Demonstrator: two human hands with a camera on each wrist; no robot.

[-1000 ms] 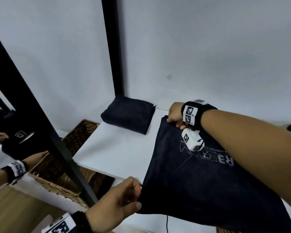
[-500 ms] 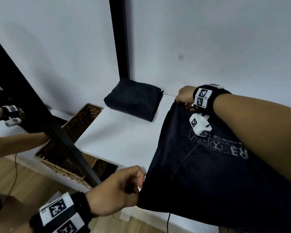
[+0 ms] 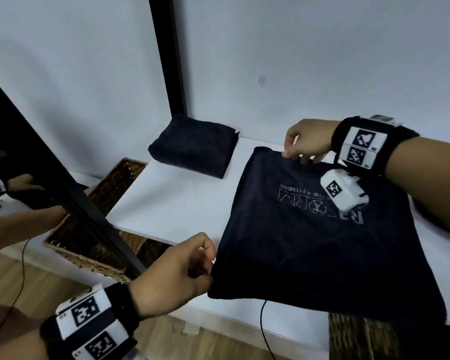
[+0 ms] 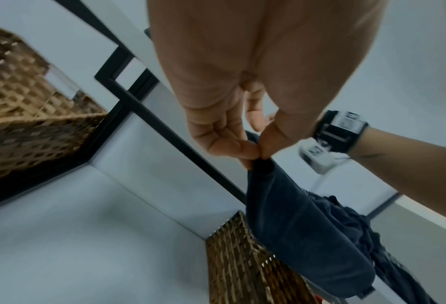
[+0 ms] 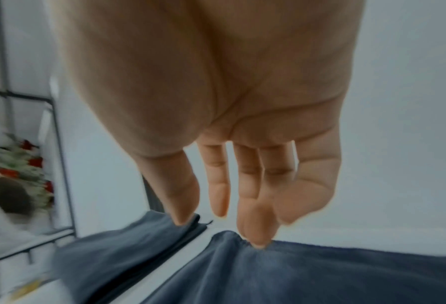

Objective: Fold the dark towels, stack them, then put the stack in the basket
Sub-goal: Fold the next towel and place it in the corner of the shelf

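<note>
A dark towel point(image 3: 309, 255) with a pale logo lies spread over the right part of the white table point(image 3: 172, 209). My left hand point(image 3: 211, 266) pinches its near left corner between thumb and fingers and holds it off the table edge; the left wrist view shows the pinch point(image 4: 259, 153) closely. My right hand point(image 3: 296, 155) is at the towel's far edge. Its fingers point(image 5: 258, 242) point down, straight, with the tips touching the cloth point(image 5: 294, 277) and the thumb held apart. A folded dark towel point(image 3: 192, 149) sits at the table's back left.
A wicker basket point(image 3: 109, 188) stands low to the left of the table, partly behind a slanted black mirror frame point(image 3: 63, 183). A second wicker basket point(image 3: 361, 339) sits under the table at the right. A black post point(image 3: 169, 61) rises behind the folded towel. A cable hangs below the towel.
My right hand gripped the towel's far corner before; now its fingers are straight, a little right of that corner. My left hand keeps its pinch on the near corner.
</note>
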